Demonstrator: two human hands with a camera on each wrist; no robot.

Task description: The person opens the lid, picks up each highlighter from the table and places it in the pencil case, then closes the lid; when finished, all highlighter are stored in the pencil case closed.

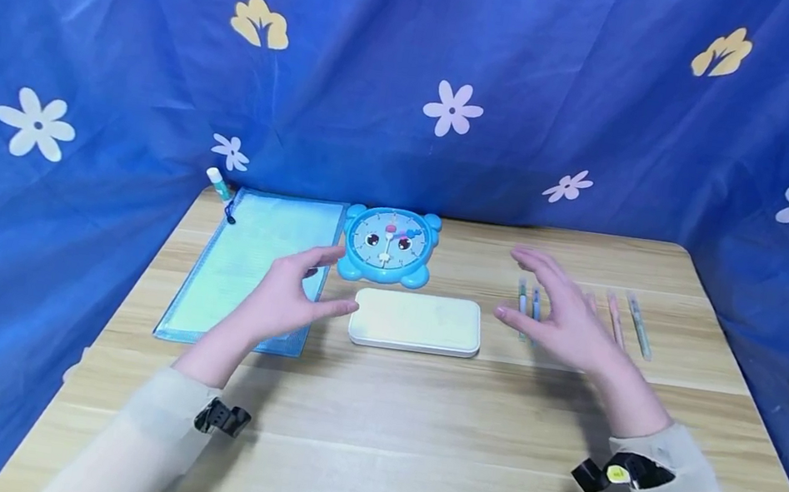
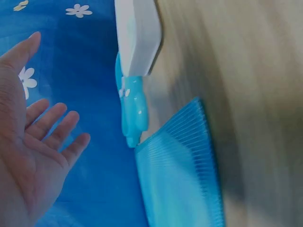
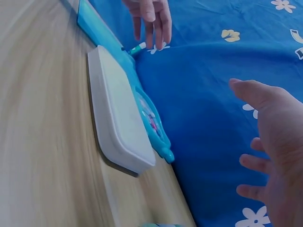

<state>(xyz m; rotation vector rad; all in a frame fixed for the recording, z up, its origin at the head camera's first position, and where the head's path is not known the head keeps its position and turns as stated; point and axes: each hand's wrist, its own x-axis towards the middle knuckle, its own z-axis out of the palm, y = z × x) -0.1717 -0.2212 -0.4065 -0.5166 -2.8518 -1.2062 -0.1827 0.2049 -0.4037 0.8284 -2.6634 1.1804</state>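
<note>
Spread and empty, the left hand [image 1: 293, 291] and the right hand [image 1: 567, 312] hang above the table [image 1: 372, 461], palms facing each other, thumbs apart from the loosely bent fingers and gripping nothing. Between and below them lies the white case [image 1: 417, 322], flat and untouched, its left end near the left thumb and its right end near the right thumb. By the look of it, the step in hand is an approach to that case — contact has not yet been made. Taking it up would call for both hands to come down and inward onto its two ends. As a container it looks shut, so whatever it holds cannot be told. Beneath and outward of the left hand lies the mesh folder [image 1: 273, 250], flat, with no contents that can be made out; a small green-and-white tube [image 1: 217, 182] sits at its far outer corner. Just beyond the case, between the hands, is the blue toy clock [image 1: 388, 247]. Slim pens [image 1: 615, 319] lie loose below and around the right hand — some partly hidden by it.
</note>
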